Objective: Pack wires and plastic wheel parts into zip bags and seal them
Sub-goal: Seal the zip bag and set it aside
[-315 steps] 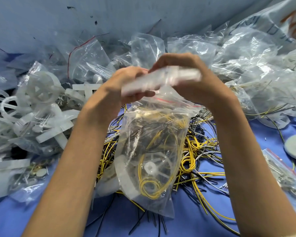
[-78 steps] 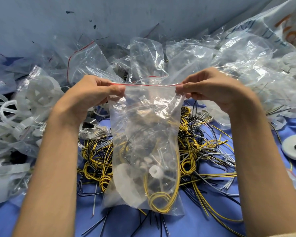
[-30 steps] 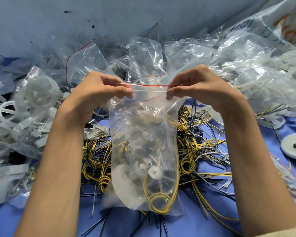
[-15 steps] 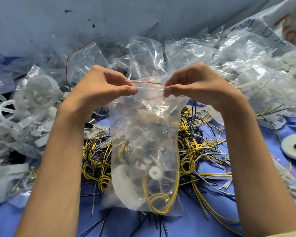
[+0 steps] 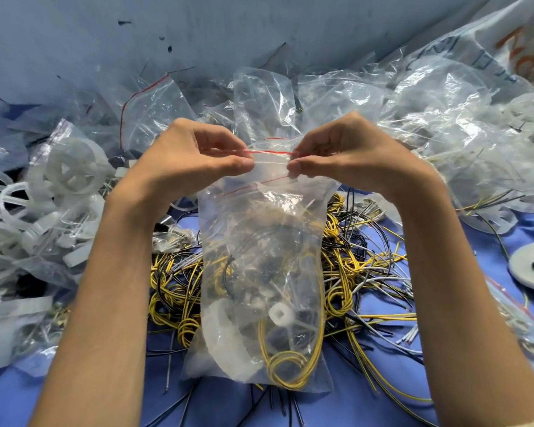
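Pinching the mouth of the zip bag (image 5: 259, 257) from 2 sides: with the left hand (image 5: 198, 158) at the left end of the zip strip (image 5: 270, 153), thumb and forefinger closed tight on the plastic, other fingers curled; with the right hand (image 5: 349, 158) at the right end, in the same closed pinch. Held upright in front of the loose wires (image 5: 352, 266), bottom down by the blue table (image 5: 321, 408), touching or not impossible to tell, with a yellow wire coil (image 5: 287, 365) and a white wheel part (image 5: 279, 315) low inside. Long axis of the strip level, left to right between the 2 pinches, with only a short bare stretch in the middle, about equally near either hand. Judged as the sealing step, close to done; probably calls for pressing inward along that last stretch. No telling whether the track under the fingers is already locked. Against 0.5 s ago: thumbs nearer each other, gap narrower. Against 2.6 s ago: far narrower, pinches then out at the 2 top corners. Contents in much the same place.
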Tool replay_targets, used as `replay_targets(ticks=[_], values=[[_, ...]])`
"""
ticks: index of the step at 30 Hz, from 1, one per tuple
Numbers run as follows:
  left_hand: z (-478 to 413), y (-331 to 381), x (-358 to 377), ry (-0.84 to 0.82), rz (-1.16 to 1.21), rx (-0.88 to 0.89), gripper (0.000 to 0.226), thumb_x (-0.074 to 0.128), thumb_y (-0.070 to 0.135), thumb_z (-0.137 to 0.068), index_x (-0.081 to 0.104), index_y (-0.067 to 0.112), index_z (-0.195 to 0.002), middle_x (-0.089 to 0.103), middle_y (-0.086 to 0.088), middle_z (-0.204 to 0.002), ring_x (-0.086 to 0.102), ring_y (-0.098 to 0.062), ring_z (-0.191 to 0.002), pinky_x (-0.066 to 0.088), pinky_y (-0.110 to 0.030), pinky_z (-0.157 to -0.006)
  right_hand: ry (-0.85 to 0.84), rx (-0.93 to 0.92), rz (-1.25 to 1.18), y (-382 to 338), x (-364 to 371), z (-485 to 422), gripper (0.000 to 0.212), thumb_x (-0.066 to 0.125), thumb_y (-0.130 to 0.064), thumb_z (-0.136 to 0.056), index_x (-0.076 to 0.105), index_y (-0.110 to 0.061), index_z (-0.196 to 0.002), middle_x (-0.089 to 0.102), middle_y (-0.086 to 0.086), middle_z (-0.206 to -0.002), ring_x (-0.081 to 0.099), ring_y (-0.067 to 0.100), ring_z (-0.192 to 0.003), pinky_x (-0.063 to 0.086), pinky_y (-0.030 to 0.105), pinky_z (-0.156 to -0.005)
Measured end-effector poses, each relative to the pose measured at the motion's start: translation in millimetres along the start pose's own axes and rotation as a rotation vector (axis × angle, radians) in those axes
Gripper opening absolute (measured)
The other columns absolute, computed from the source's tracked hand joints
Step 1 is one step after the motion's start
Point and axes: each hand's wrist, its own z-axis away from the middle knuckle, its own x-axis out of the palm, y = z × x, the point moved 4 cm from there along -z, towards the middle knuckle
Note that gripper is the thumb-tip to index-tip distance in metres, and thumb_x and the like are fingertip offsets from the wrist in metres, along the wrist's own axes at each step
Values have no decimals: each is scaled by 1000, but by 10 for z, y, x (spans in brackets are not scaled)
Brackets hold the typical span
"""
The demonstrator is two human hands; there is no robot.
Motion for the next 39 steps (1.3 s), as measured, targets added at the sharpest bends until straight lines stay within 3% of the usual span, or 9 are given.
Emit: replay_targets(ticks=[11, 17, 20, 24, 27, 29, 32, 36, 39], values=[[-19, 52, 36, 25, -121, 30, 16, 79, 16, -74, 71, 29, -70, 71, 14, -67, 63, 4, -67, 51, -11, -72, -10, -59, 105, -58, 14, -21, 10, 71, -17, -82, 75, -9, -85, 69, 23, -83, 61, 42, -82, 48, 51, -74], [-15, 49, 27, 14, -159, 43, 15, 78, 18, -75, 71, 30, -69, 70, 13, -67, 60, 4, -66, 47, -9, -68, -11, -18, 91, -36, 21, -29, 7, 72, -20, -80, 76, -14, -82, 72, 12, -79, 56, 12, -67, 44, 30, -65], [2, 54, 40, 16, -176, 62, 14, 78, 20, -75, 70, 31, -71, 69, 18, -65, 59, 9, -64, 45, -5, -64, 7, -10, 80, -41, 50, -36, 9, 74, -21, -79, 75, -17, -87, 72, 4, -79, 59, 6, -69, 46, 24, -68], [1, 99, 59, 3, -198, 101, 12, 79, 19, -74, 71, 29, -74, 65, 18, -61, 55, 7, -59, 41, -5, -60, 35, -37, 154, -91, 67, -40, 9, 74, -18, -79, 76, -13, -87, 72, 6, -78, 63, 13, -71, 49, 27, -67], [13, 119, 70, -5, -196, 111, 11, 79, 19, -74, 72, 27, -75, 66, 14, -64, 54, 6, -59, 42, -5, -60, 28, -66, 159, -121, 42, -23, 5, 74, -13, -79, 76, -12, -84, 69, -2, -69, 54, -5, -58, 38, 9, -55], [21, 130, 79, -23, -205, 114, 12, 79, 18, -74, 71, 27, -75, 67, 11, -67, 55, 5, -61, 43, -6, -61, 32, -68, 169, -133, 45, -18, 5, 74, -12, -79, 76, -14, -83, 67, -7, -67, 52, -9, -55, 36, 5, -55], [25, 143, 86, -50, -211, 122, 13, 78, 14, -74, 72, 25, -75, 67, 9, -66, 56, 3, -61, 46, -12, -64, 48, -56, 194, -126, 67, -33, 6, 74, -16, -79, 76, -15, -85, 69, -4, -70, 54, -7, -57, 38, 6, -56], [36, 146, 91, -58, -236, 110, 9, 78, 15, -74, 73, 22, -78, 70, 2, -72, 58, -3, -66, 54, -32, -77, 34, -67, 203, -154, 99, -43, 10, 73, -16, -80, 76, -12, -89, 73, 4, -78, 63, 6, -67, 49, 19, -65], [33, 152, 104, -47, -244, 114, 10, 78, 16, -74, 72, 23, -77, 69, 4, -70, 57, -2, -65, 53, -31, -76, 31, -80, 217, -164, 117, -39, 9, 71, -12, -81, 76, -10, -88, 71, 1, -74, 57, -1, -62, 43, 9, -59]])
